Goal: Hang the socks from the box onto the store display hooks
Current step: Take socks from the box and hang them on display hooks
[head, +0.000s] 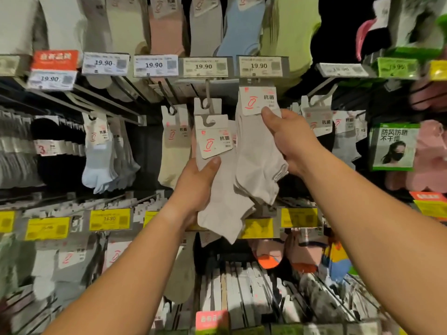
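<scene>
Left hand (196, 182) grips one white sock pack (217, 189) below its card; right hand (287, 139) pinches another white sock pack (258, 151) at its card.

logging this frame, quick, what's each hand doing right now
Left hand: grips a white sock pack below its card.
Right hand: grips a second white sock pack.

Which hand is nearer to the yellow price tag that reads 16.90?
Left. The left hand grips a white sock pack up and to the right of the 16.90 tag. The right hand is higher and farther right, gripping another pack.
</scene>
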`<state>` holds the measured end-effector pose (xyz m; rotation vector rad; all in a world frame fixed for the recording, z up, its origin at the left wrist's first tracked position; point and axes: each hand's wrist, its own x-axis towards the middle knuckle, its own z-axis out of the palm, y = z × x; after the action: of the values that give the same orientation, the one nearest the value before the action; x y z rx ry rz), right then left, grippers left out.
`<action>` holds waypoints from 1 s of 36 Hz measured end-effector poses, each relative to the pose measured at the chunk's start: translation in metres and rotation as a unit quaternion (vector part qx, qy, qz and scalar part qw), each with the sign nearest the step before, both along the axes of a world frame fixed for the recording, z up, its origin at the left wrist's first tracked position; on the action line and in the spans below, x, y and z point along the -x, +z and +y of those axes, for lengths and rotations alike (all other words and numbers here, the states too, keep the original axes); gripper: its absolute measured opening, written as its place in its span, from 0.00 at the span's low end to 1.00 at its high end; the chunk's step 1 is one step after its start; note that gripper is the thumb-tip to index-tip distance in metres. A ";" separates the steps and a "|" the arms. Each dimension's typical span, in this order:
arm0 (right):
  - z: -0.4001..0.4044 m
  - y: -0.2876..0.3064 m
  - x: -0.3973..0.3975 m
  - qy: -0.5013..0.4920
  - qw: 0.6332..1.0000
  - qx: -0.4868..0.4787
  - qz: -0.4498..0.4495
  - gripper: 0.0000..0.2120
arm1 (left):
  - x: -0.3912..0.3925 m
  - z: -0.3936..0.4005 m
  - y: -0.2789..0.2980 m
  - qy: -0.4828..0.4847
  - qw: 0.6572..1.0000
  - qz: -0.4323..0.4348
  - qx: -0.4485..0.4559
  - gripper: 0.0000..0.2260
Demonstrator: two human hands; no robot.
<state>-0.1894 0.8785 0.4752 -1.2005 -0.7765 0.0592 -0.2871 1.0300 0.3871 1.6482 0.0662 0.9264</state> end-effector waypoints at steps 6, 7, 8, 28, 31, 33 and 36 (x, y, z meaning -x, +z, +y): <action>0.005 0.006 -0.018 -0.016 0.999 0.049 0.017 0.08 | 0.002 0.000 -0.001 -0.003 1.000 0.008 0.022 0.16; 0.007 0.007 -0.022 -0.021 0.997 0.066 0.020 0.08 | 0.002 0.001 -0.001 0.000 1.000 0.010 0.030 0.16; 0.011 0.009 -0.026 -0.026 0.996 0.081 0.023 0.08 | 0.002 0.002 -0.001 0.007 0.999 0.012 0.037 0.15; 0.035 -0.027 -0.031 -0.183 0.963 0.141 -0.137 0.14 | 0.014 0.002 -0.002 0.033 0.995 0.016 0.095 0.13; 0.019 -0.059 0.007 -0.016 0.981 0.173 -0.082 0.20 | 0.008 -0.005 0.007 0.021 0.996 0.016 0.089 0.13; 0.025 -0.074 0.014 0.021 0.984 0.170 -0.039 0.23 | 0.001 -0.013 0.010 0.016 0.998 0.015 0.061 0.13; 0.024 -0.076 0.016 0.028 0.992 0.121 -0.005 0.20 | -0.007 -0.021 0.015 0.031 0.999 0.015 0.033 0.22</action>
<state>-0.2057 0.9026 0.3990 -1.4079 -0.8297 0.1985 -0.2806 1.0089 0.4017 1.6066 0.1674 0.9373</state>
